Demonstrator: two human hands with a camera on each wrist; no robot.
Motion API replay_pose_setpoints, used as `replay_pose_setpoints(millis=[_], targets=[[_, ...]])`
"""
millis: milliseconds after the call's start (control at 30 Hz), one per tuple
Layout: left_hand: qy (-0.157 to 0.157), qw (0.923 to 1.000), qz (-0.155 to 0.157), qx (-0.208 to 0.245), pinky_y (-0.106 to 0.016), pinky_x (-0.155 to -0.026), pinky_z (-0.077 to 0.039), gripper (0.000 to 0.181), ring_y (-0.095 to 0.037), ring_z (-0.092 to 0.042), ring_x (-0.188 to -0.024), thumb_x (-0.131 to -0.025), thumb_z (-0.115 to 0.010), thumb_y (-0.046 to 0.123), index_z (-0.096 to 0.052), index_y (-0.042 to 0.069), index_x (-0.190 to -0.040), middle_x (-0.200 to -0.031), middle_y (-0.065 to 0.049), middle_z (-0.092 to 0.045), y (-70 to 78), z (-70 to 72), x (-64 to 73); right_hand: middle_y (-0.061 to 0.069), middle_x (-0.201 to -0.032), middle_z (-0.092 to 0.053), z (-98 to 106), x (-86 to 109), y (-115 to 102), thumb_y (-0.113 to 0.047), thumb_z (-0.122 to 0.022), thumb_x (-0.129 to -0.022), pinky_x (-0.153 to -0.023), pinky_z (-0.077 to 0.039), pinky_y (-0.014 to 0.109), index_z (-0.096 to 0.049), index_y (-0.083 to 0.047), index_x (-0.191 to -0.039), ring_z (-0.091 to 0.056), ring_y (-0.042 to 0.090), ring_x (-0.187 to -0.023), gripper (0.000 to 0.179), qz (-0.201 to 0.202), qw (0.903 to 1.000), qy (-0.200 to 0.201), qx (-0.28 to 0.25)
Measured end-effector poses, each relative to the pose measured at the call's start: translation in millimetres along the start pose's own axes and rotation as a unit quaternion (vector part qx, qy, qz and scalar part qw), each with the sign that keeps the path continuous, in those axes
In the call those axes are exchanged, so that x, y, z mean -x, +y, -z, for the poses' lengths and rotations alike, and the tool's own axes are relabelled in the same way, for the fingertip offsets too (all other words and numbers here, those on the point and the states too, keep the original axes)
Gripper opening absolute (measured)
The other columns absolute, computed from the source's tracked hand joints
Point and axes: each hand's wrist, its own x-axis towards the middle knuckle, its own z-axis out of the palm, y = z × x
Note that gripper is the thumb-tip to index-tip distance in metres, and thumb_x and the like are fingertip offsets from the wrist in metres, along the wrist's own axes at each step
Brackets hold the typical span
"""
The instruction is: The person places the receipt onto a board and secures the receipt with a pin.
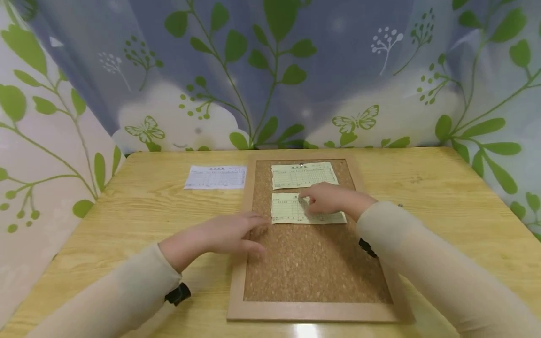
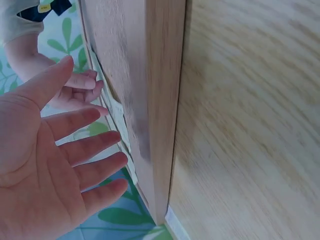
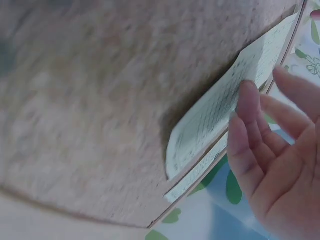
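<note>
My right hand is over the lower yellow-green printed slip on the framed cork board. Its index finger reaches to the slip's top edge, while the other fingers are loosely bent. Whether anything lies beneath that fingertip cannot be seen. Above it, another yellow-green slip carries a small pin at its top. With fingers spread and nothing in it, my left hand hovers by the board's left frame; in the left wrist view its palm shows empty.
A white printed slip lies left of the board on the wooden table. A small dark object rests to the right of the board. Leaf-patterned curtain hangs behind the table.
</note>
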Motion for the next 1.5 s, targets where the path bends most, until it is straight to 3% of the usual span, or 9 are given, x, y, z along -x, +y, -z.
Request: replay_pose_setpoints(millis=[200,400,700,967,1167,1367,1500], targets=[[0.019,0.9996,0.004,0.019,-0.047,-0.103,-0.032,0.061,-0.033,-0.037,-0.129,-0.092,-0.058,0.036,-0.041,0.003,-0.14,-0.144,-0.018,-0.036,-11.1,5.3,0.9,0.014,-0.114,-0.061,2.0,-9.4,-8.4,-0.013,-0.051,-0.096,-0.082,-0.047,0.038,-0.05,-0.001,-0.133,-0.059,0.024,-0.098,0.039,-0.005,0.9987,0.043,-0.028],[0.044,0.9987,0.025,0.012,-0.047,-0.105,-0.03,0.06,-0.034,-0.036,-0.13,-0.092,-0.058,0.038,-0.044,0.001,-0.137,-0.142,-0.019,-0.038,-27.4,6.7,-0.7,0.004,-0.089,-0.066,3.6,-23.2,-14.5,-0.014,-0.051,-0.096,-0.073,-0.045,0.033,-0.05,0.0,-0.132,-0.06,0.014,-0.077,0.038,-0.007,0.9967,0.045,-0.067],[0.092,0.9919,0.077,0.042,-0.05,-0.104,-0.029,0.057,-0.039,-0.038,-0.127,-0.094,-0.055,0.033,-0.043,-0.006,-0.135,-0.136,-0.024,-0.043,-61.3,12.9,6.2,0.011,-0.104,-0.067,10.9,-42.8,-43.1,-0.015,-0.05,-0.097,-0.082,-0.048,0.035,-0.048,0.002,-0.133,-0.063,0.022,-0.091,0.04,0.005,0.9905,0.05,-0.128],[0.094,0.9882,0.105,0.061,-0.052,-0.102,-0.031,0.056,-0.041,-0.039,-0.125,-0.095,-0.053,0.032,-0.042,-0.006,-0.135,-0.135,-0.024,-0.045,-80.6,13.5,9.6,0.012,-0.101,-0.067,6.9,-57.3,-55.5,-0.014,-0.051,-0.096,-0.081,-0.049,0.032,-0.049,0.003,-0.132,-0.063,0.021,-0.093,0.04,0.012,0.986,0.056,-0.157],[0.107,0.9825,0.144,0.052,-0.054,-0.1,-0.032,0.054,-0.043,-0.04,-0.124,-0.096,-0.051,0.031,-0.044,-0.005,-0.135,-0.134,-0.025,-0.046,-95.7,20.0,10.2,0.011,-0.102,-0.068,7.0,-69.1,-67.6,-0.014,-0.051,-0.096,-0.076,-0.048,0.025,-0.05,0.004,-0.131,-0.063,0.018,-0.089,0.04,0.024,0.9838,0.053,-0.17],[0.126,0.9741,0.183,0.043,-0.054,-0.099,-0.033,0.052,-0.044,-0.042,-0.122,-0.096,-0.051,0.03,-0.046,-0.007,-0.132,-0.132,-0.028,-0.046,-113.5,27.4,5.4,0.013,-0.105,-0.066,7.1,-73.8,-79.4,-0.014,-0.053,-0.096,-0.082,-0.047,0.028,-0.051,0.003,-0.13,-0.063,0.021,-0.094,0.039,0.019,0.9766,0.053,-0.208],[0.121,0.9671,0.219,0.045,-0.055,-0.098,-0.034,0.052,-0.043,-0.042,-0.122,-0.096,-0.05,0.031,-0.046,-0.006,-0.133,-0.133,-0.028,-0.046,-120.5,29.7,3.9,0.014,-0.11,-0.065,2.9,-77.1,-81.3,-0.016,-0.052,-0.096,-0.081,-0.048,0.029,-0.05,0.003,-0.131,-0.062,0.022,-0.098,0.04,0.024,0.9767,0.047,-0.208]])
